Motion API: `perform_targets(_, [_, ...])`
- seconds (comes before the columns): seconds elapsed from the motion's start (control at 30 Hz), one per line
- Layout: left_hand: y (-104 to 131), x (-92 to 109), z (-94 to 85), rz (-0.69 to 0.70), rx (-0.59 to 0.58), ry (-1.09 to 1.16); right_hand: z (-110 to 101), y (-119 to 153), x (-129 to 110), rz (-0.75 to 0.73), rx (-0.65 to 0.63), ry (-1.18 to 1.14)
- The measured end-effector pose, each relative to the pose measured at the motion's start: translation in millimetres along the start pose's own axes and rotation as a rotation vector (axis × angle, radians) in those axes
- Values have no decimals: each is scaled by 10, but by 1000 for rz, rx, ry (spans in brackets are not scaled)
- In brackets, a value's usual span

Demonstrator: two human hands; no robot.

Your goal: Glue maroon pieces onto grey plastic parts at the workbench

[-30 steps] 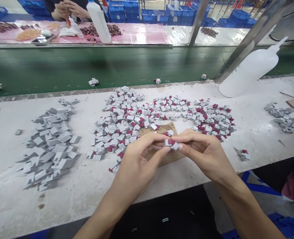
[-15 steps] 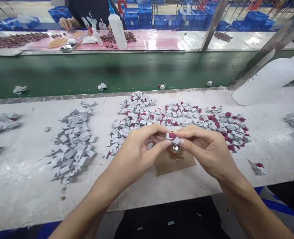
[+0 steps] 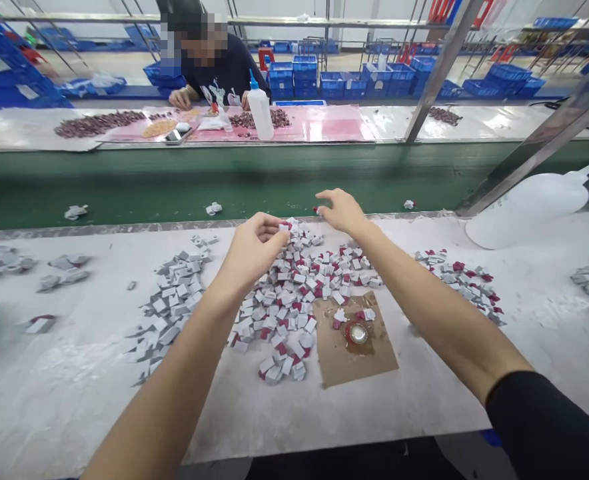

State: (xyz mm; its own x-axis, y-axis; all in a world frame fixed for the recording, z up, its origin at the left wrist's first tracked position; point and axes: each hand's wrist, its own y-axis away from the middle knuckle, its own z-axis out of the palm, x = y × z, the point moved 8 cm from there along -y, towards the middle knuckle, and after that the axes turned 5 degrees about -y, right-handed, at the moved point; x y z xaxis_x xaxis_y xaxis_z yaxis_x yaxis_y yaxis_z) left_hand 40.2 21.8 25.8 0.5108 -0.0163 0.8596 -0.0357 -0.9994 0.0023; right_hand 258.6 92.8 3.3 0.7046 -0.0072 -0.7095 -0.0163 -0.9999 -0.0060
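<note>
My left hand [image 3: 257, 250] is closed at the top of a pile of small grey-and-maroon plastic pieces [image 3: 299, 280], pinching one such piece [image 3: 284, 227] between thumb and fingertips. Farther out, my right hand [image 3: 343, 212] reaches over the edge of the green belt [image 3: 254, 180]. Its thumb and index finger are apart, close beside a small maroon-and-white piece [image 3: 316, 210] on the belt. On a brown cardboard square [image 3: 334, 367] lie a round metal cap [image 3: 358, 333] in a wet patch and a few maroon-and-white pieces [image 3: 368, 314].
Grey pieces [image 3: 174, 293] are heaped at left, more maroon-and-grey ones [image 3: 467, 280] at right. A large white bottle [image 3: 529, 207] leans by a metal post [image 3: 514, 150]. Across the belt, a person [image 3: 219, 67] sits behind a squeeze bottle [image 3: 260, 113].
My hands have separated from above the cardboard. The left moved to the pile's far left; the right stretched forward to the belt. The view has tilted up, showing more of the person opposite.
</note>
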Motion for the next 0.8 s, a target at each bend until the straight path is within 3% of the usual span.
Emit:
perform_targets(0.1, [-306,126,136,45,-33,-68,263,-418,45,32,-57,84])
perform_targets(0.2, [-654,221,394,73,-102,-143,201,-575,259,65,-39,152])
perform_targets(0.43, [-1421,213,1122,11,-262,-319,-903,-435,1254,235,188,323])
perform_targets(0.53, [-1588,157,1306,-40,-300,-418,-1108,-336,1575,297,223,349])
perform_targets(0.67, [-1654,103,1294,-78,-266,-532,-1039,-326,1703,314,229,327])
perform_targets(0.8, [-1451,123,1013,-35,-187,-603,-981,-334,1572,280,230,256])
